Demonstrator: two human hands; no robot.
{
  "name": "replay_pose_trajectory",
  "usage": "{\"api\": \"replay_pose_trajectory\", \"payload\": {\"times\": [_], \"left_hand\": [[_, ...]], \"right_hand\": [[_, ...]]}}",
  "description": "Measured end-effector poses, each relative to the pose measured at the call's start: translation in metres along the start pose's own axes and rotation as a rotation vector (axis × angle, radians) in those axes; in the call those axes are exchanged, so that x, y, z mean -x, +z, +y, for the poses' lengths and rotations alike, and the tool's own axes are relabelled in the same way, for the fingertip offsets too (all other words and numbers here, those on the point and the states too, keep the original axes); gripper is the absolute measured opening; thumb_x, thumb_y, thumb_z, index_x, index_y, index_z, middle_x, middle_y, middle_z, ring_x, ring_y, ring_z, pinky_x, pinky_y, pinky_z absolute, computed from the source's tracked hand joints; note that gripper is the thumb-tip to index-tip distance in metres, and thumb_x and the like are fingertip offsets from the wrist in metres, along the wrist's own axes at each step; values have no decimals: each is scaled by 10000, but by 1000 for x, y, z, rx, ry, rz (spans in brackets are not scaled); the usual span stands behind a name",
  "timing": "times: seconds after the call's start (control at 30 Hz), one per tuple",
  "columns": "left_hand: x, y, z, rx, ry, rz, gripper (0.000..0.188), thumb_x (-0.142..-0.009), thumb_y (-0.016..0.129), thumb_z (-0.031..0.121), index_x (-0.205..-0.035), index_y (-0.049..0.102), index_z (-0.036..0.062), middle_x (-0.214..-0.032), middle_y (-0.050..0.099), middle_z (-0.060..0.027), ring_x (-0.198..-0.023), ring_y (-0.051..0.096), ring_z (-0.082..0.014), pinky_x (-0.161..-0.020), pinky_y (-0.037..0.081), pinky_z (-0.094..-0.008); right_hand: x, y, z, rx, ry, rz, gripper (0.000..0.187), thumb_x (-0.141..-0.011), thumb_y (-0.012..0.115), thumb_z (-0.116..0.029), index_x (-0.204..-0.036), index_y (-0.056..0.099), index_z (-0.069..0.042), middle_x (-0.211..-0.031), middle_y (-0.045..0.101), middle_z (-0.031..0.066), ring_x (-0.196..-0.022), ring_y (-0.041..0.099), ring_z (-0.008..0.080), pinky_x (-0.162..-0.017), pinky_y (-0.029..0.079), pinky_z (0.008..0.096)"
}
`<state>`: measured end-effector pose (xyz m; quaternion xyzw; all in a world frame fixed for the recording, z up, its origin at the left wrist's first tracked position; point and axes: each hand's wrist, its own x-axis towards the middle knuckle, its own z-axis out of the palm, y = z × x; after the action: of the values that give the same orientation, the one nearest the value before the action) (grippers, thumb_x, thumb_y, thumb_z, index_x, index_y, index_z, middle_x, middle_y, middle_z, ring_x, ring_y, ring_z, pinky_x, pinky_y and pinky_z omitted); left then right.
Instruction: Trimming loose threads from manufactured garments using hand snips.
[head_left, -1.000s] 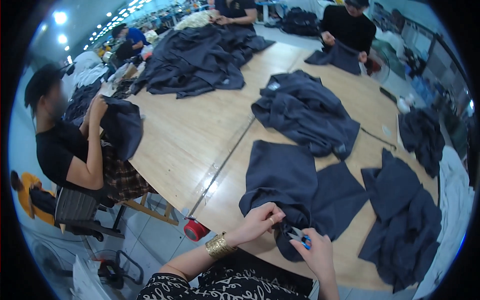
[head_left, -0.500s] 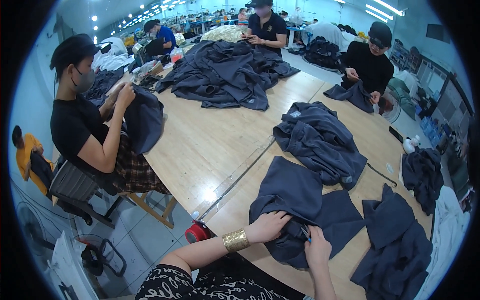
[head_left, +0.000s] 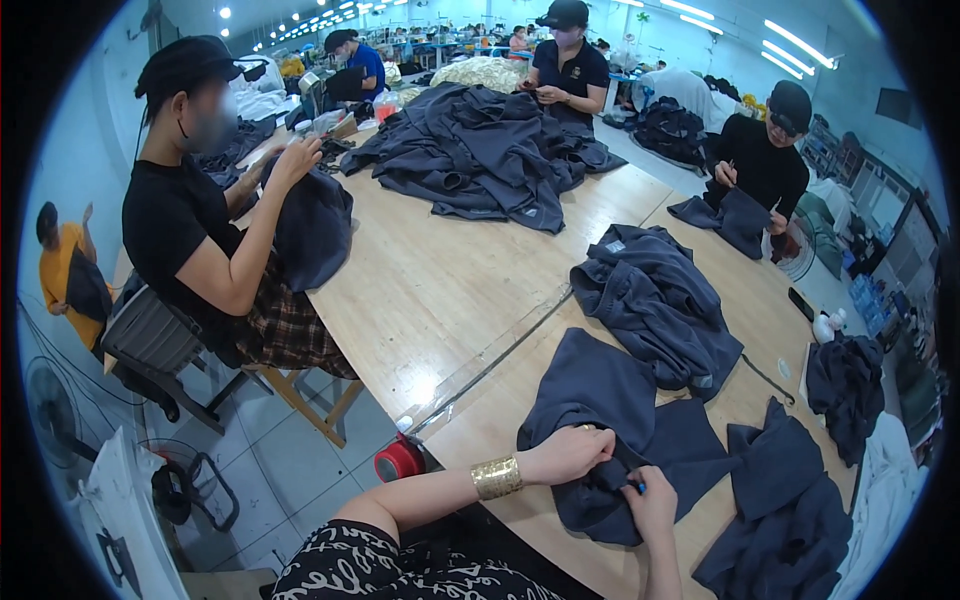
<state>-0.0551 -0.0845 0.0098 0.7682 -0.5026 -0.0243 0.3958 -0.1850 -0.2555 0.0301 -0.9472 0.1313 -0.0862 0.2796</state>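
A dark navy garment lies bunched on the table in front of me, its near part folded up between my hands. My left hand is closed on a fold of it, with the fingertips pinching the cloth. Close by on the right, my right hand is closed around small thread snips. Only a bit of their blue handle shows; the blades are hidden by the fingers and cloth. The fingers of my right hand also touch the garment's edge.
More navy garments lie just beyond, with others at the right and a large heap across the wooden table. A red lidded container is at the table's left edge. Co-workers handle cloth at the left, far side and right.
My left fingers have drawn together into a pinch on the cloth. The snips, whose blades showed before, have turned into my right hand. The whole view has shifted slightly.
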Motion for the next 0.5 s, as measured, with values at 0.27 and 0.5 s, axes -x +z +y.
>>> {"api": "replay_pose_trajectory", "payload": {"times": [0.27, 0.5], "left_hand": [[-13, -50, 42, 157, 217, -29, 300, -816, 681, 153, -1033, 499, 51, -949, 554, -103, -890, 550, -280, -773, 449, -366], [-22, -65, 52, -112, 211, 138, 410, -678, 712, 80, -1030, 503, 92, -958, 513, -64, -977, 530, -258, -885, 348, -380]], "right_hand": [[0, -108, -58, -761, 192, 160, 180, -696, 654, 73, -838, 581, -10, -770, 542, -4, -687, 486, 60, -653, 397, 183], [26, -144, -55, -860, 98, 509, 255, -701, 688, -9, -919, 559, -38, -736, 550, 1, -562, 466, 40, -484, 342, 151]]}}
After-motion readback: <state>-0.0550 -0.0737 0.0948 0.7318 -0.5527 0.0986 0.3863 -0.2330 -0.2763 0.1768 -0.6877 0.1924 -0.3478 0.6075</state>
